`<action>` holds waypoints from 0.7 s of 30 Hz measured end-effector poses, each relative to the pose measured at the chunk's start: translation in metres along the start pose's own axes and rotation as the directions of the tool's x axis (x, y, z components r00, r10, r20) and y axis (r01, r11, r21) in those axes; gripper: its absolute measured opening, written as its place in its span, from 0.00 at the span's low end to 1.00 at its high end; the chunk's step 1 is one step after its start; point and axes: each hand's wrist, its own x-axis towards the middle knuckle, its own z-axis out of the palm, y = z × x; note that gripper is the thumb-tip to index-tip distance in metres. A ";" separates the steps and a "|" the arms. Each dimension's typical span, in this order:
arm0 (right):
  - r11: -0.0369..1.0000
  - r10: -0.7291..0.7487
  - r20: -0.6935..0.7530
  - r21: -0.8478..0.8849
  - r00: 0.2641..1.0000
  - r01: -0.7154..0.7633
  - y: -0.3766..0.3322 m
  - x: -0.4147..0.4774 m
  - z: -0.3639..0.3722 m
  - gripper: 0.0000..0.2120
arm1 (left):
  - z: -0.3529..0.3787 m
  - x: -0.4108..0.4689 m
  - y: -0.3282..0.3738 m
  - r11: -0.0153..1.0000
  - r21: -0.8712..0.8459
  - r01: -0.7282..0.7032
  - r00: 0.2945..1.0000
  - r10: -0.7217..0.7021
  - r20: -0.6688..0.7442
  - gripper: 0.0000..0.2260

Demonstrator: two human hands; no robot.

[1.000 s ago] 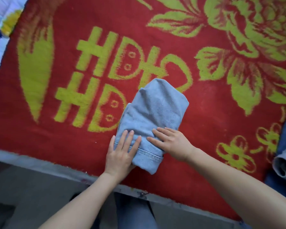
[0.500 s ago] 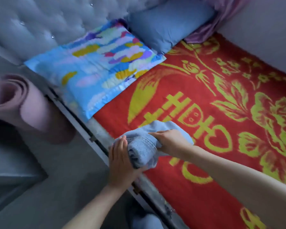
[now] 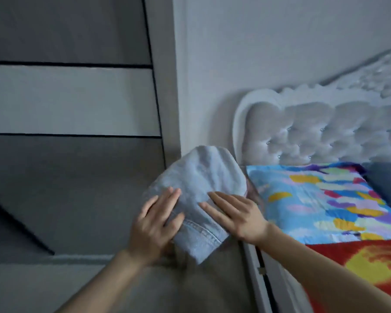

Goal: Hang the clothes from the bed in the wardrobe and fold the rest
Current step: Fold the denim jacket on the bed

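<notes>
Left hand [image 3: 158, 224] and right hand [image 3: 233, 215] press flat, fingers straight, on the folded pale-blue denim garment [image 3: 196, 184], now off the red-and-yellow blanket [image 3: 325, 251] to their right; folding seems finished.

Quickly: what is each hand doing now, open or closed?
Left hand: open, fingers flat on the folded denim garment.
Right hand: open, fingers flat on it too.

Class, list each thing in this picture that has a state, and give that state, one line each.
Denim garment: folded, beside the bed, not on it; what bears it is hidden.
Left hand: flat, fingers straight on the garment.
Right hand: flat, fingers straight on the garment.
Patterned pillow: lying flat at the headboard.
Red blanket: spread over the bed.
</notes>
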 end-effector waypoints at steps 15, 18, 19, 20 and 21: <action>0.797 -0.052 -0.086 0.597 0.995 0.093 -0.080 0.276 0.186 0.36 | -0.190 -0.069 -0.211 0.702 0.586 0.404 0.852 -0.522 0.037 0.15; 0.657 -0.065 0.225 0.743 0.972 -0.128 -0.133 0.322 0.227 0.53 | -0.240 -0.096 -0.226 0.501 0.670 0.548 0.722 -0.688 -0.075 0.17; 0.605 -0.071 0.321 0.767 0.945 -0.215 -0.151 0.338 0.236 0.54 | -0.253 -0.105 -0.229 0.446 0.677 0.585 0.679 -0.726 -0.108 0.17; 0.572 -0.073 0.353 0.781 0.933 -0.251 -0.174 0.359 0.244 0.53 | -0.269 -0.116 -0.232 0.397 0.680 0.617 0.651 -0.743 -0.157 0.17; 0.545 -0.068 0.355 0.796 0.932 -0.264 -0.193 0.378 0.252 0.52 | -0.282 -0.125 -0.234 0.355 0.669 0.653 0.613 -0.767 -0.191 0.17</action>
